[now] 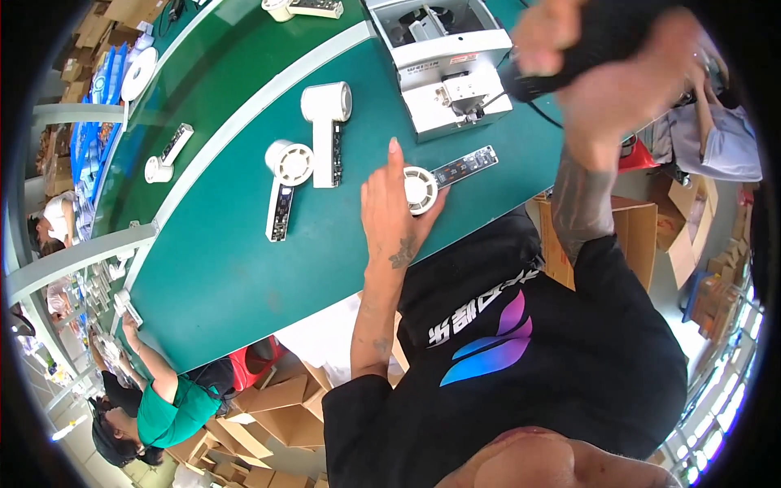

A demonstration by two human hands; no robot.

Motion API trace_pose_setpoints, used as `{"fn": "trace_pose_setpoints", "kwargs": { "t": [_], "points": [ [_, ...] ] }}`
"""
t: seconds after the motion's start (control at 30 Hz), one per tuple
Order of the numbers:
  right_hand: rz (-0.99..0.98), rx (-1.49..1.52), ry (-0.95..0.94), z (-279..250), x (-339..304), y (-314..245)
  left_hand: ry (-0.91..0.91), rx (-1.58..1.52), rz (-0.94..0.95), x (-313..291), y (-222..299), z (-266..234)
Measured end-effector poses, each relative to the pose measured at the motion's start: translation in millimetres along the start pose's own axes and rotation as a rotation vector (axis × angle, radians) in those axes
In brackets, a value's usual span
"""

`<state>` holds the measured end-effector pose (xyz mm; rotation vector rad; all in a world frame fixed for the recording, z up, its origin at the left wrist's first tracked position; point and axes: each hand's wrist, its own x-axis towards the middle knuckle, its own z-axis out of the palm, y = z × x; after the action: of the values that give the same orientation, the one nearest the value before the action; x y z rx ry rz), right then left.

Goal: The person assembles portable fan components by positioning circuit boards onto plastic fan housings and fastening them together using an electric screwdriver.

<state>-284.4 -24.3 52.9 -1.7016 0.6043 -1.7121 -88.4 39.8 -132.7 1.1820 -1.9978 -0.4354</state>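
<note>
On the green table, my left hand holds a small white handheld fan by its round head, the thumb on one side and the index finger stretched out along the other. The fan's handle lies open, its circuit board pointing away to the right. My right hand is raised at the upper right, close to the camera and smeared by motion. Its fingers are around a bulky black object whose kind I cannot make out. Left of my left hand lie two more white fans, with boards showing in their handles.
A white metal machine with a black cable stands at the table's far side. Beyond a pale rail, a green belt carries more fans. A co-worker in a green shirt sits at the lower left. Cardboard boxes stand below.
</note>
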Motion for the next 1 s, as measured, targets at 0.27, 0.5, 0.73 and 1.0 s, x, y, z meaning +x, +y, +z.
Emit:
{"fn": "trace_pose_setpoints", "kwargs": {
  "t": [0.27, 0.5, 0.73, 1.0],
  "points": [
    [0.176, -0.103, 0.327, 22.6, -22.9, 45.6, 0.024, 0.020, 0.019, -2.0, -3.1, -1.2],
    [0.265, 0.215, 0.361, 41.7, -47.1, 30.3, -0.012, 0.013, -0.043, -1.8, -2.6, -4.1],
    [0.350, 0.013, 0.135, 52.3, -58.6, 31.0, -0.012, 0.021, -0.047, -0.1, 1.8, -8.1],
    [0.348, 0.038, 0.134, 51.3, -65.0, 36.0, -0.005, 0.040, -0.022, -2.8, -0.4, -5.6]
  ]
}}
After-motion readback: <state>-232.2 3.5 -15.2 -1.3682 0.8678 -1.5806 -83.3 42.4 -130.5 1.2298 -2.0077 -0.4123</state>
